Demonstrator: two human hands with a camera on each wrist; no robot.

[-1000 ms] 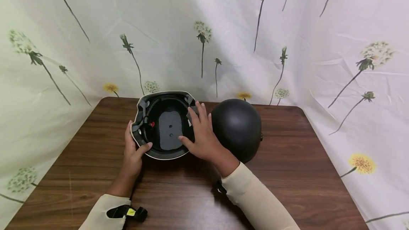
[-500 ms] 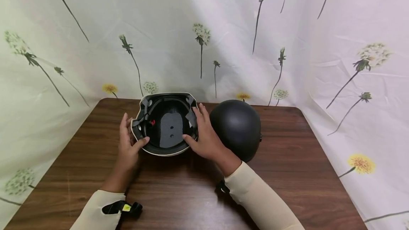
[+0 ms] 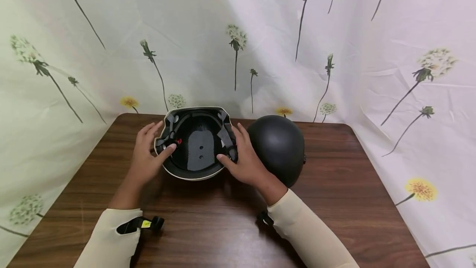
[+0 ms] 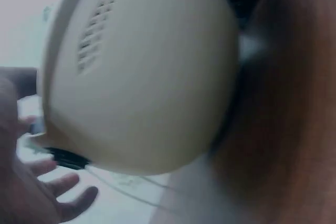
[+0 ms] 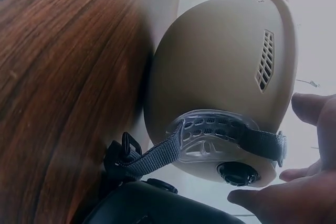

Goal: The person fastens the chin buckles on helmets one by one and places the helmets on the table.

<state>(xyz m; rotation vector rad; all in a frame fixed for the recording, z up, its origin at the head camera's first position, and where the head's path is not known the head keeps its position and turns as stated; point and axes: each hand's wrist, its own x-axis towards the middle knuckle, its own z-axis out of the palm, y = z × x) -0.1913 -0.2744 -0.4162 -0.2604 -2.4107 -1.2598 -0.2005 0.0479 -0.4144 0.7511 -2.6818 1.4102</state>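
A beige helmet [image 3: 201, 175] rests upside down on the table, its padded black inside facing up. My left hand [image 3: 148, 152] is spread at its left side, thumb over the rim. In the left wrist view those fingers [image 4: 63, 187] stand apart from the shell. At the helmet's right side, my right hand [image 3: 245, 156] has its thumb over the rim and its fingers extended along the side. The right wrist view shows a clear chin cup [image 5: 205, 145] on a grey strap [image 5: 157, 156] against the shell, with a black dial [image 5: 237, 173] below it.
Close to the right of the beige helmet, a black helmet [image 3: 277, 148] sits dome up. Both are near the back of the brown wooden table [image 3: 208, 235]. A white flower-printed sheet [image 3: 201, 53] hangs behind and at both sides.
My left hand has loosened from the near-left rim and moved farther back, fingers spreading. The right hand has shifted slightly right and down. The beige helmet has tipped and slid a little right.
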